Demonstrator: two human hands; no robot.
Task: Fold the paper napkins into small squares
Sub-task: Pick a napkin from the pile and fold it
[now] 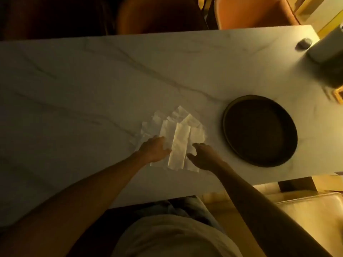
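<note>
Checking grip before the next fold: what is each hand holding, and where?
Nothing gripped: left hand rests on the white paper napkins; right hand hovers beside them.

Head view — steeply down, table [92, 80] close.

Blurred container [328, 51] (cut off at right edge)

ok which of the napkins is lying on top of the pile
The long narrow folded strip between the two hands: its whole outline shows and it overlaps the flatter, wider napkins spread beneath and behind it.
</note>
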